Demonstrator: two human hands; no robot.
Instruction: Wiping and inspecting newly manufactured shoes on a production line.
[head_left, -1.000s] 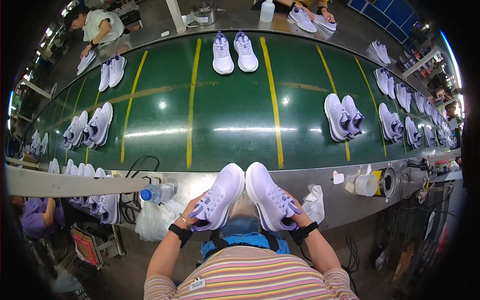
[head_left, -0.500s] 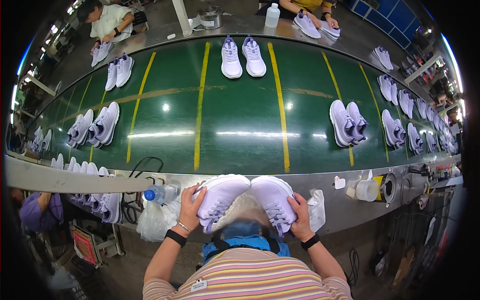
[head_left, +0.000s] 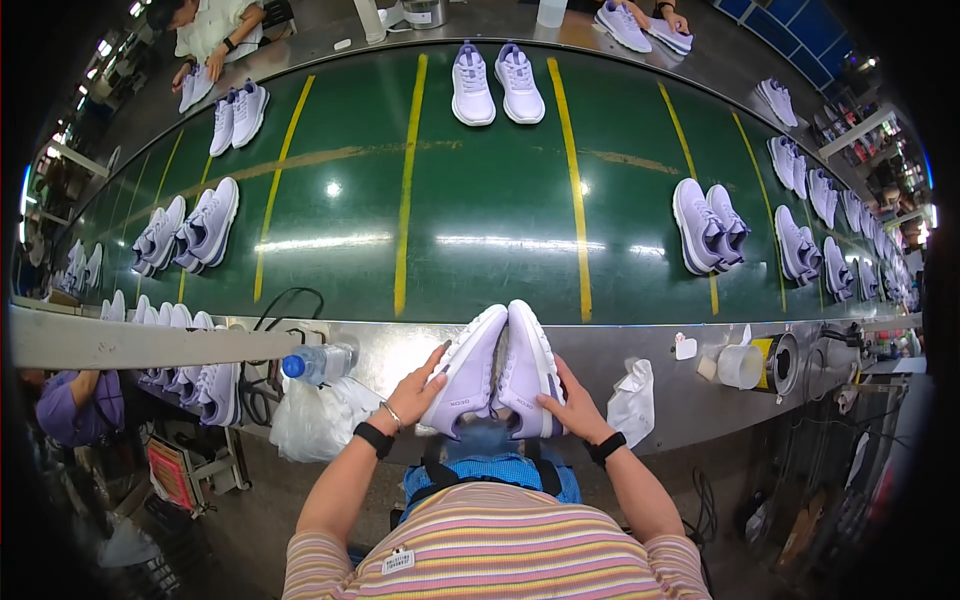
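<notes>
Green conveyor belt (head_left: 480,230) fills mid-frame. My left hand (head_left: 418,388) grips the left sneaker (head_left: 467,368), right hand (head_left: 565,405) the right sneaker (head_left: 527,365), pressed together, toes toward belt; fingers prob. curled, partly hidden.

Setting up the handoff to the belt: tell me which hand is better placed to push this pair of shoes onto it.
Neither clearly. The left hand holds the left pale lilac sneaker, the right hand the right pale lilac sneaker; toes meet at the green conveyor belt edge. Probably both together.
</notes>
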